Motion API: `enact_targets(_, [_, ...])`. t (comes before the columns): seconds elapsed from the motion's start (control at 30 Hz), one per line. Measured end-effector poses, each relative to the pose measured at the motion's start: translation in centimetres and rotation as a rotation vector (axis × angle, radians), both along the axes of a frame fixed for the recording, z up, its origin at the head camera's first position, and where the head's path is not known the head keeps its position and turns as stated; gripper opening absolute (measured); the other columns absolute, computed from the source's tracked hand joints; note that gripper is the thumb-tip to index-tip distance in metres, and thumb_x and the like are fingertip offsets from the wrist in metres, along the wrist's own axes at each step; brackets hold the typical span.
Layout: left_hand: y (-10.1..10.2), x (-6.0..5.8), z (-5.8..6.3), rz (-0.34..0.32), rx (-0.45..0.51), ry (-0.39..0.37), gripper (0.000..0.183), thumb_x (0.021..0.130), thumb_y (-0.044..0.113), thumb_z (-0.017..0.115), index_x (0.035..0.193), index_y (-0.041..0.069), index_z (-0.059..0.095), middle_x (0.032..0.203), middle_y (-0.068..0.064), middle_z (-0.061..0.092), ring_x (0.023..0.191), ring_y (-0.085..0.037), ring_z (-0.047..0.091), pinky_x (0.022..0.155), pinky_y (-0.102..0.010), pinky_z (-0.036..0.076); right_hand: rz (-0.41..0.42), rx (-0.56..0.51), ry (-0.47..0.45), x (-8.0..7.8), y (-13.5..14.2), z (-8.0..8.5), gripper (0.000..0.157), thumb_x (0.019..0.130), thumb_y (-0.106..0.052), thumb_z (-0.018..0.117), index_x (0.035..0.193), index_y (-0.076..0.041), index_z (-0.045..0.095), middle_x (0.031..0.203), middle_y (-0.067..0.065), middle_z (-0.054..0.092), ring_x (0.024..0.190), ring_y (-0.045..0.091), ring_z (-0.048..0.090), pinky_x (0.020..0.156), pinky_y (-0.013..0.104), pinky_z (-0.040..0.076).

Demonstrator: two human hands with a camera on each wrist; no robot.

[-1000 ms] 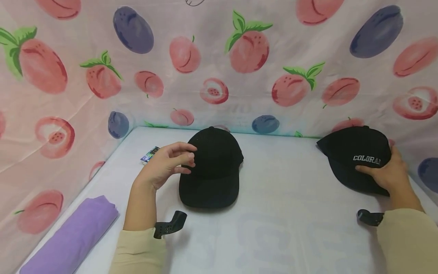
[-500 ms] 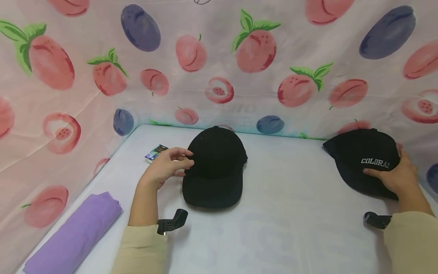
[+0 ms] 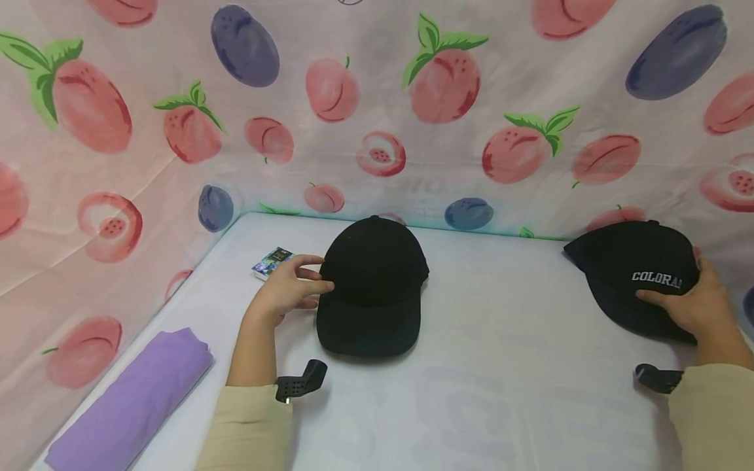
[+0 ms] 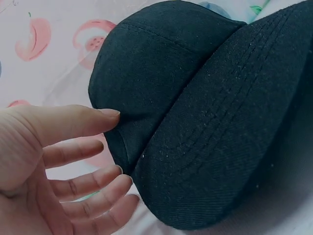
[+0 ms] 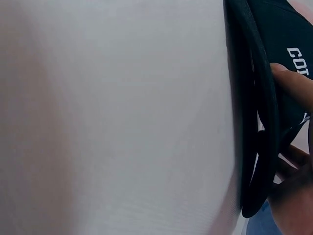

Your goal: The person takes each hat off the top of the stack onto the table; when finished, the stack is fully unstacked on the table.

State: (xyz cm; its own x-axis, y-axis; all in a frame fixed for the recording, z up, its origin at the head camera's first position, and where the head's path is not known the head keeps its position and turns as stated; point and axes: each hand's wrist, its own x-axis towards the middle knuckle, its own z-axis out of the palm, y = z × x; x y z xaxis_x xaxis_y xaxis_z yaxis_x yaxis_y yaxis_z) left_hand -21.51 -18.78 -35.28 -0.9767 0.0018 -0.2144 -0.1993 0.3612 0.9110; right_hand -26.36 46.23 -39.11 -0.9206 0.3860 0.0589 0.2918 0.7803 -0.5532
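Purple bundle (image 3: 132, 402) on the bench (image 3: 495, 392), front L. L hand (image 3: 286, 288), fingers spread, is beside the plain blk cap (image 3: 374, 288) mid-bench (contact unclear tbh); R hand (image 3: 701, 304) pinches the lettered blk cap (image 3: 642, 258), far R. Small box (image 3: 271, 261) past L hand, then fruit-print backdrop (image 3: 436, 163).

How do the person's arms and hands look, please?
Left sleeve and right sleeve are plain beige. Also worn: a black, angled left device with small holes; a black, round-ended right device. Left hand and right hand are gloveless.
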Motion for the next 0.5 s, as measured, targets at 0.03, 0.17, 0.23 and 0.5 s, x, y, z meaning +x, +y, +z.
enact_targets(0.03, [0.0,0.0,-0.1,0.003,-0.003,-0.005,0.068,0.092,0.016,0.077,0.153,0.011,0.047,0.139,-0.022,0.055,0.107,-0.029,0.067,0.088,-0.035,0.061,0.003,0.006,0.001,0.0,0.0,0.0,0.112,0.094,-0.035,0.072,0.16,0.007,-0.007,0.162,0.043,0.003,0.15,0.061,0.01,0.121,0.07,0.016])
enact_targets(0.17, [-0.1,0.0,-0.5,0.009,-0.001,-0.032,0.068,0.092,0.016,0.078,0.153,0.011,0.046,0.133,-0.021,0.058,0.102,-0.027,0.067,0.087,-0.035,0.061,0.03,0.015,0.012,0.1,-0.2,0.0,0.11,0.093,-0.035,0.073,0.16,0.009,-0.003,0.162,0.043,0.007,0.149,0.062,0.012,0.121,0.07,0.016])
enact_targets(0.23, [-0.1,0.1,-0.6,0.013,0.008,-0.046,0.068,0.092,0.016,0.077,0.153,0.011,0.046,0.131,-0.02,0.058,0.101,-0.026,0.067,0.087,-0.036,0.061,0.045,0.016,0.011,0.2,-0.2,0.0,0.11,0.093,-0.036,0.073,0.16,0.009,-0.002,0.161,0.043,0.007,0.148,0.063,0.012,0.121,0.071,0.015])
enact_targets(0.5, [0.0,-0.1,-1.3,0.015,0.073,-0.046,0.072,0.092,0.011,0.077,0.155,0.012,0.043,0.129,-0.021,0.059,0.098,-0.023,0.067,0.082,-0.037,0.062,0.001,0.033,-0.029,0.2,-0.1,-0.3,0.102,0.098,-0.035,0.067,0.159,0.012,0.0,0.161,0.042,0.006,0.15,0.06,0.012,0.123,0.067,0.014])
